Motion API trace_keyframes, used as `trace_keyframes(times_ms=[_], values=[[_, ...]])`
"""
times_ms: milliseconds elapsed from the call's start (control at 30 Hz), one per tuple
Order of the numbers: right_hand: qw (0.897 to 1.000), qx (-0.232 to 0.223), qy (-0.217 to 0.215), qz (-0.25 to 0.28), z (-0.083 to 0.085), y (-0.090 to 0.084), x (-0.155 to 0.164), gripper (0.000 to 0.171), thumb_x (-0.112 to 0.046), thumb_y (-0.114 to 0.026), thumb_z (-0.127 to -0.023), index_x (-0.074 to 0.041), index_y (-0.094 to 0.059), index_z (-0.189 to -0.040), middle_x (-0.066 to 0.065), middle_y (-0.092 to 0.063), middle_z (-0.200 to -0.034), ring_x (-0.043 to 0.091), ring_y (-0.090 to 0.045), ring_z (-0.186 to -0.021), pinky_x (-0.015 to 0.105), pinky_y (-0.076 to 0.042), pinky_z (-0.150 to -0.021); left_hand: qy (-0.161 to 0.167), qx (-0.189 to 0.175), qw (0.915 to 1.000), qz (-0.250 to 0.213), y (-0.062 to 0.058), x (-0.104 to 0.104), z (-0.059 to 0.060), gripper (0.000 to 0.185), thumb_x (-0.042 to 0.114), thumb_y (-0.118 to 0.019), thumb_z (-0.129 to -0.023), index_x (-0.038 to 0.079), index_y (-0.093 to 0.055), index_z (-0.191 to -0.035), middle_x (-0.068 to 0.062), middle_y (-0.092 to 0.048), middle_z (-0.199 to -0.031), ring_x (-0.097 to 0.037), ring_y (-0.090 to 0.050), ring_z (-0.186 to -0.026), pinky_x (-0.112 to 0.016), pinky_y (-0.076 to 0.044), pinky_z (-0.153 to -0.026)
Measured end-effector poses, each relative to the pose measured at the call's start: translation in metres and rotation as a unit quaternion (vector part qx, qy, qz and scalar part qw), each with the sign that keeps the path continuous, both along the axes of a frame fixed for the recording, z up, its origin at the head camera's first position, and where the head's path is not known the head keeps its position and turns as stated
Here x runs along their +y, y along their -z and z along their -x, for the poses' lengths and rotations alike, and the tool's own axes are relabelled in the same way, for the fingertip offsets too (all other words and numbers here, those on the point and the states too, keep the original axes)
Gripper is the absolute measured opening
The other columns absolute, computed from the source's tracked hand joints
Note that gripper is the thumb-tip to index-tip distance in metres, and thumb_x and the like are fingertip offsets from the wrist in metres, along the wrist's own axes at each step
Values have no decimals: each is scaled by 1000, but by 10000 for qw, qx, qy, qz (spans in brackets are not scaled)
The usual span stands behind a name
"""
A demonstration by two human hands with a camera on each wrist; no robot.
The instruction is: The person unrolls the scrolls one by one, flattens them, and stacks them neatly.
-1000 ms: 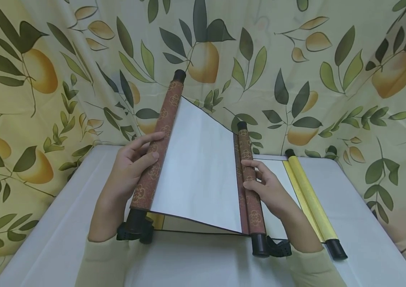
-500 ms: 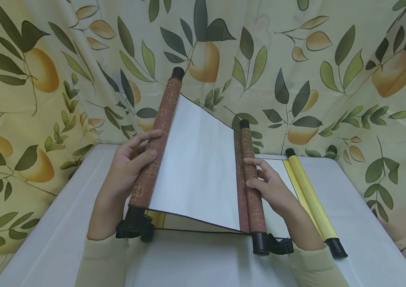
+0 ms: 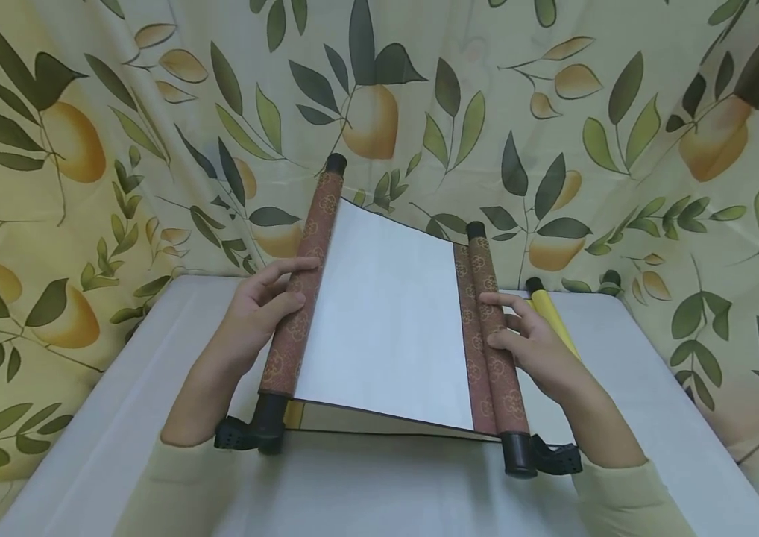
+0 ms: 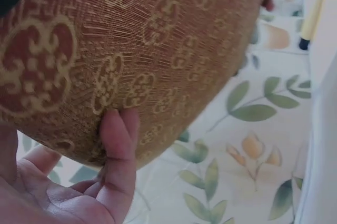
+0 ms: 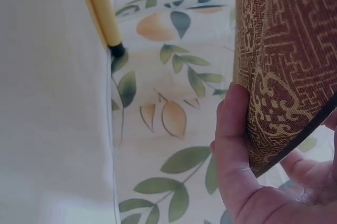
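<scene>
I hold a hanging scroll up off the white table [image 3: 118,418], tilted toward me. Its white paper [image 3: 386,321] spans two red-brown brocade rolls with black end caps. My left hand [image 3: 255,317] grips the left roll [image 3: 309,268], fingers over the top; the left wrist view shows a fingertip [image 4: 118,139] pressed under the left roll [image 4: 147,50]. My right hand [image 3: 537,350] grips the right roll [image 3: 490,335], and the right wrist view has my thumb [image 5: 234,139] against the right roll [image 5: 284,50].
A second scroll with a yellow roll [image 3: 550,313] lies on the table behind my right hand, its paper spread under the raised scroll; the yellow roll [image 5: 100,8] also shows in the right wrist view. A leaf-and-fruit patterned cloth [image 3: 654,149] hangs close around the table.
The right roll has moved to the right, so more white paper shows between the rolls. The scroll's far end has dropped lower, and my right hand now hides more of the yellow roll.
</scene>
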State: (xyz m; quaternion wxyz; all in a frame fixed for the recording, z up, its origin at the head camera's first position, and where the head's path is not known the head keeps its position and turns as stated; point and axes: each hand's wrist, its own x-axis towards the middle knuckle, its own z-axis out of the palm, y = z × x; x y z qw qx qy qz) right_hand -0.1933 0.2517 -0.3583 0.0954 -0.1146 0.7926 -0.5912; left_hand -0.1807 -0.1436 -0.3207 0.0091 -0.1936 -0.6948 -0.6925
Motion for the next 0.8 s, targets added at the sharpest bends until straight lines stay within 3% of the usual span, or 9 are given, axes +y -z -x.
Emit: trace_keyframes(times_ms=[267,367,567,800], values=[[9995,-42,-37,306,-6,9,1,57,-1,-49,-98,-14,-30,-151,31,-37,-137,27,-59,-106,38,-57,-81,-231,28,9988,422,24,-2,-1,36,11,-68,-92,11,-52,-124,-16,-52,-125,-23,-59,-96,-34,-55,-74],[9994,-21,-29,334,-6,12,2,57,-2,-50,-98,-14,-31,-150,32,-38,-137,26,-59,-105,37,-57,-81,-191,82,9984,525,31,-5,-1,40,8,-70,-90,13,-48,-123,-14,-49,-129,-25,-59,-97,-36,-55,-72],[9989,118,-97,441,-9,8,11,56,1,-49,-98,-14,-33,-150,30,-41,-132,24,-62,-101,37,-58,-79,8,417,9967,696,34,-8,2,39,7,-59,-96,7,-51,-134,-16,-47,-137,-32,-57,-106,-37,-55,-79],[9984,162,-196,505,-12,2,17,55,-3,-49,-101,-15,-31,-151,32,-38,-135,22,-64,-101,39,-59,-78,138,537,9935,997,35,-9,6,19,9,-55,-100,1,-54,-117,-10,-52,-110,-21,-54,-93,-29,-50,-77]])
